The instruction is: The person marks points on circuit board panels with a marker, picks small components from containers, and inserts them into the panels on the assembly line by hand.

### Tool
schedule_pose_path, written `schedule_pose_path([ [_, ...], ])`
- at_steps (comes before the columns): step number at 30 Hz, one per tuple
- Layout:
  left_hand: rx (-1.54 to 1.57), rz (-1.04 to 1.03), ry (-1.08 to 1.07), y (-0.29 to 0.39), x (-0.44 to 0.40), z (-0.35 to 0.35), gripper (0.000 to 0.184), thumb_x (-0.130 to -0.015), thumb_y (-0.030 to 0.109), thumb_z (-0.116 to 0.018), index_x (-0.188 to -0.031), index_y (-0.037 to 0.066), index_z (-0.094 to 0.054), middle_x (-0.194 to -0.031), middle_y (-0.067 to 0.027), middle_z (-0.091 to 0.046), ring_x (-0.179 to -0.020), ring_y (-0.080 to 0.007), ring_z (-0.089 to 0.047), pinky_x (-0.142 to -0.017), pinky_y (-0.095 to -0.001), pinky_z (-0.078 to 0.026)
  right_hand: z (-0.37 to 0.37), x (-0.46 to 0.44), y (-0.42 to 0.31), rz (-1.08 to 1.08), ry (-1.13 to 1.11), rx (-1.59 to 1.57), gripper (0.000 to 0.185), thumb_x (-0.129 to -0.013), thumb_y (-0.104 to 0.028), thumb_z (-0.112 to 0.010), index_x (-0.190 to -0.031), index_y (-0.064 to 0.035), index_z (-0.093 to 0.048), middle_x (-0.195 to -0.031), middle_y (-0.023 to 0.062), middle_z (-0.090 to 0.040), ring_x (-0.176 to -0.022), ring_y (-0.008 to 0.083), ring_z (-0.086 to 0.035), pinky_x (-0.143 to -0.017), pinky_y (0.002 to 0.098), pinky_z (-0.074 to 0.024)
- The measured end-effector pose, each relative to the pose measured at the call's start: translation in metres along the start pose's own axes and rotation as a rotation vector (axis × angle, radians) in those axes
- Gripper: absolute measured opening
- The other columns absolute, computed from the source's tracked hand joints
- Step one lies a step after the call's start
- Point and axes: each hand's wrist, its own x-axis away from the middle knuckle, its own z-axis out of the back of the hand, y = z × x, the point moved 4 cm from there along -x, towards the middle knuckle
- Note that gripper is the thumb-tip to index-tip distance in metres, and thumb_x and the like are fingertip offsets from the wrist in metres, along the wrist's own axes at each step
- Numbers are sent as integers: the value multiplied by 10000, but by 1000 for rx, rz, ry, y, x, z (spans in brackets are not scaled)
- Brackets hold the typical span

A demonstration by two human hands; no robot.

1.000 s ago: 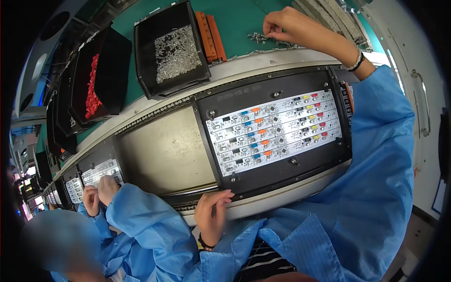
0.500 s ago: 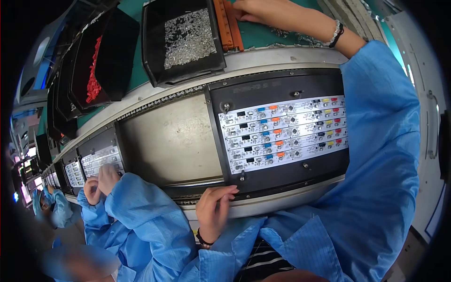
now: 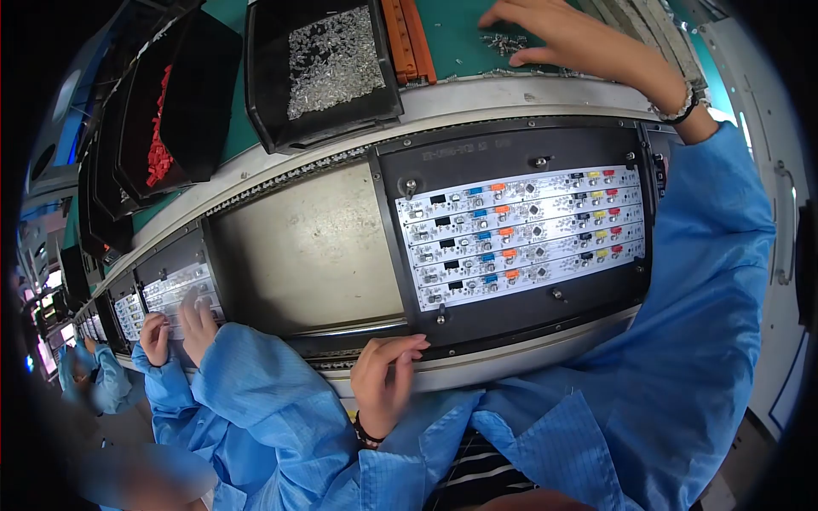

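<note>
My right hand (image 3: pixel 558 38) is over the green mat (image 3: pixel 452 38), thumb and fingers apart on either side of a small pile of metallic, leaded parts (image 3: pixel 504 44). My left hand (image 3: pixel 383 379) rests near the front rail, below the black fixture (image 3: pixel 511 328). Its fingers are curled in and the tips meet; anything between them is too small or hidden to make out. Several white circuit board strips (image 3: pixel 528 234) lie side by side in the fixture, carrying black, blue, orange, yellow and red components.
A black bin of clear small parts (image 3: pixel 336 64) stands behind the rail, beside orange-brown bars (image 3: pixel 409 43). Further left is a black bin with red parts (image 3: pixel 159 136). A bare metal plate (image 3: pixel 307 247) separates the fixtures. A co-worker's hands (image 3: pixel 196 328) are over another fixture at left.
My right hand has moved right, from beside the orange-brown bars to the pile of leaded parts, and its fingers have spread. My left hand stays put. The co-worker's hands have shifted slightly apart.
</note>
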Motion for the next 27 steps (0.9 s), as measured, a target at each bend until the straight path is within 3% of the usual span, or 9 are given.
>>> schedule_pose_path([
  [7,-11,16,-3,0,-2,2,172,-907,-108,-582,-1040,-37,-666,-936,-157,-722,-778,-221,-699,-682,-294,-566,-13,-7,20,-38,6,-106,208,-940,-154,-648,-1073,-1,-604,-1038,172,-629,-997,340,-611,-883,405,-482],
  [16,-23,64,39,-6,4,7,149,-923,-80,-565,-1034,-21,-646,-891,-156,-720,-723,-207,-681,-655,-291,-552,-5,0,35,-24,227,-87,155,-920,-118,-654,-1033,-21,-611,-1003,149,-637,-934,339,-625,-836,406,-496],
  [27,22,112,80,-9,8,14,113,-948,-53,-558,-1034,-31,-628,-866,-160,-694,-707,-197,-671,-647,-286,-554,-5,7,42,-34,132,16,152,-900,-137,-680,-988,-32,-614,-947,148,-635,-909,353,-619,-800,417,-491],
])
